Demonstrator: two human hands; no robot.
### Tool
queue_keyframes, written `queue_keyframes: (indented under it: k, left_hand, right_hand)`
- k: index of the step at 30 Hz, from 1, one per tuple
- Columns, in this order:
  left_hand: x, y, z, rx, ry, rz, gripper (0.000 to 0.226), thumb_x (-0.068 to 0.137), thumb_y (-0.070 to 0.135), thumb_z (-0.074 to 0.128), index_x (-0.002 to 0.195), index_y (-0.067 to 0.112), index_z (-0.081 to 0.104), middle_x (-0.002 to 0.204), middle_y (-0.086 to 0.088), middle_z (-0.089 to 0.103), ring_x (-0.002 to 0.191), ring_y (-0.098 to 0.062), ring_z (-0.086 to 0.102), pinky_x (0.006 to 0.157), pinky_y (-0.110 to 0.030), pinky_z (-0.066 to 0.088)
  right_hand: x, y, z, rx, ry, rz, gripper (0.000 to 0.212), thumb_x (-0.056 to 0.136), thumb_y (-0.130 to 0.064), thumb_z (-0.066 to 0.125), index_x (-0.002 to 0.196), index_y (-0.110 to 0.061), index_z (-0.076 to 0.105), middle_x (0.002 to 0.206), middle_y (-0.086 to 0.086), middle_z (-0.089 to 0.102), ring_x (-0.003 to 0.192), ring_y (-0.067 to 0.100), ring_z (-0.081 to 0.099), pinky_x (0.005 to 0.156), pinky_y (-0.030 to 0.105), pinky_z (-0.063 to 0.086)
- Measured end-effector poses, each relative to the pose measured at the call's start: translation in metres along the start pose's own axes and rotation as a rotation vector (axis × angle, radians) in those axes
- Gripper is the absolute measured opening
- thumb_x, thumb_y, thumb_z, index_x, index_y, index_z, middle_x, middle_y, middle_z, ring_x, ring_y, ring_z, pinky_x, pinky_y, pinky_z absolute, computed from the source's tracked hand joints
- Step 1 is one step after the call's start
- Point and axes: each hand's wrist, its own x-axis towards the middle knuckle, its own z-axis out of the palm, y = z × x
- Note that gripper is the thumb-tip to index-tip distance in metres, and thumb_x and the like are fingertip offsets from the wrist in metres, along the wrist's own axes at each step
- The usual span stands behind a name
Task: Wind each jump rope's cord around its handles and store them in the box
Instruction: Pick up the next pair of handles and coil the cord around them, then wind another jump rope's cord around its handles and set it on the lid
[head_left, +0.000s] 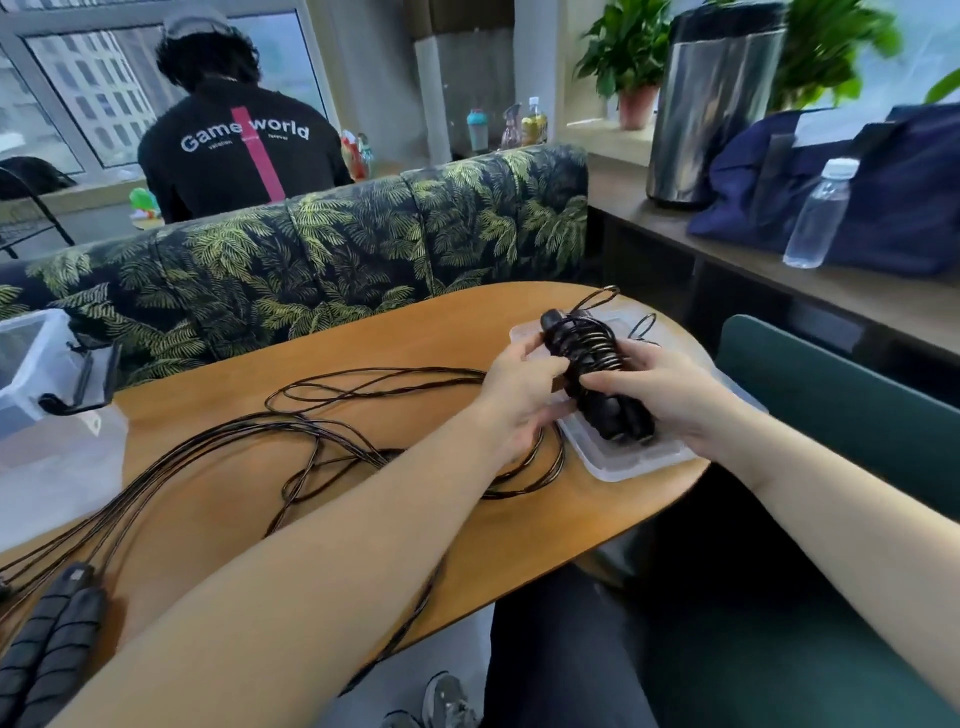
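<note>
- Two hands hold one wound jump rope (592, 374) above a clear lid (623, 457) on the desk (363, 358).
- Left hand (519, 400) and right hand (670, 389): each grip curled around the handles.
- Loose cords (311, 441) sprawl leftward.

A rounded wooden tabletop (363, 358) meets a palm-print sofa (322, 249) at its far edge. Behind the sofa, large windows (78, 93) admit daylight. A long shelf (753, 249) runs along the right, beside a green chair (857, 415).

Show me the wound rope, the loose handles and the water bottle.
wound rope (589, 348), head view, on the coiled cord.
loose handles (52, 629), head view, on the ribbed grips.
water bottle (821, 215), head view, on its clear body.
</note>
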Motion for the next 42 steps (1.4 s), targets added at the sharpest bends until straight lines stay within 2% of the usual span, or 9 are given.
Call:
queue_keyframes:
  k: [3,7,12,16,22,26,32,38,42]
  left_hand:
    - [0.011,-0.001,0.02,0.036,-0.047,0.012,0.045,0.1,0.006,0.057,0.143,0.016,0.049,0.12,-0.012,0.067,0.103,-0.022,0.067,0.086,-0.04,0.062]
    - [0.02,-0.004,0.035,0.109,-0.024,-0.006,0.023,0.103,0.011,0.052,0.125,0.015,0.056,0.119,-0.009,0.058,0.111,-0.028,0.064,0.087,-0.041,0.062]
    - [0.027,-0.019,0.037,0.27,0.018,0.015,0.019,0.102,0.016,0.049,0.115,0.016,0.063,0.117,-0.003,0.061,0.096,-0.018,0.064,0.07,-0.03,0.058]
    - [0.031,-0.027,0.035,0.36,0.027,0.038,0.019,0.102,0.017,0.049,0.115,0.016,0.063,0.114,-0.004,0.062,0.094,-0.016,0.064,0.071,-0.029,0.055]
    - [0.035,-0.033,0.033,0.416,0.027,0.031,0.017,0.102,0.018,0.05,0.112,0.019,0.063,0.116,-0.003,0.062,0.095,-0.016,0.064,0.069,-0.027,0.054]
    - [0.033,-0.035,0.032,0.456,0.001,0.035,0.016,0.102,0.017,0.049,0.111,0.018,0.063,0.112,-0.004,0.062,0.095,-0.017,0.065,0.071,-0.029,0.054]
    - [0.022,-0.033,0.018,0.481,-0.022,0.04,0.014,0.102,0.02,0.05,0.109,0.019,0.063,0.109,-0.003,0.061,0.087,-0.016,0.067,0.071,-0.031,0.054]
    - [-0.003,-0.03,-0.015,0.439,0.019,0.034,0.016,0.103,0.02,0.051,0.113,0.016,0.062,0.117,-0.007,0.065,0.082,-0.015,0.066,0.066,-0.028,0.054]
    - [-0.025,-0.028,-0.055,0.451,0.052,0.038,0.017,0.103,0.021,0.051,0.117,0.018,0.061,0.115,-0.003,0.064,0.088,-0.015,0.067,0.069,-0.028,0.056]
  right_hand:
    - [0.011,0.01,-0.036,0.048,0.067,0.016,0.069,0.066,-0.039,0.086,0.13,-0.034,0.062,0.113,-0.001,0.075,0.104,0.023,0.072,0.095,0.043,0.056]
    - [0.022,0.026,-0.08,0.108,0.242,0.045,0.06,0.081,-0.017,0.08,0.133,-0.027,0.051,0.111,0.009,0.072,0.09,0.022,0.072,0.077,0.034,0.056]
    - [0.037,0.052,-0.107,-0.023,0.335,0.165,0.075,0.081,-0.024,0.078,0.146,-0.018,0.041,0.109,0.009,0.069,0.088,0.022,0.07,0.071,0.033,0.055]
    - [0.045,0.069,-0.104,-0.14,0.329,0.211,0.076,0.08,-0.032,0.075,0.147,-0.023,0.04,0.125,0.007,0.064,0.101,0.022,0.065,0.07,0.03,0.049]
    - [0.055,0.071,-0.1,-0.277,0.182,0.253,0.085,0.085,-0.05,0.072,0.154,-0.021,0.033,0.145,0.007,0.052,0.119,0.026,0.057,0.096,0.035,0.047]
    - [0.053,0.065,-0.098,-0.538,0.181,0.296,0.079,0.093,-0.054,0.054,0.159,-0.022,0.025,0.161,0.011,0.032,0.145,0.037,0.028,0.116,0.045,0.029]
    - [0.036,0.059,-0.083,-0.736,0.269,0.076,0.069,0.093,-0.044,0.054,0.155,-0.021,0.034,0.161,0.006,0.032,0.146,0.036,0.022,0.121,0.047,0.021]
    - [0.008,0.037,-0.034,-0.754,0.215,-0.136,0.06,0.093,-0.036,0.058,0.15,-0.024,0.043,0.159,0.004,0.036,0.147,0.031,0.023,0.123,0.047,0.019]
    - [-0.003,0.023,0.01,-0.761,0.14,-0.286,0.053,0.095,-0.035,0.058,0.145,-0.023,0.051,0.153,0.003,0.044,0.144,0.028,0.031,0.12,0.044,0.026]
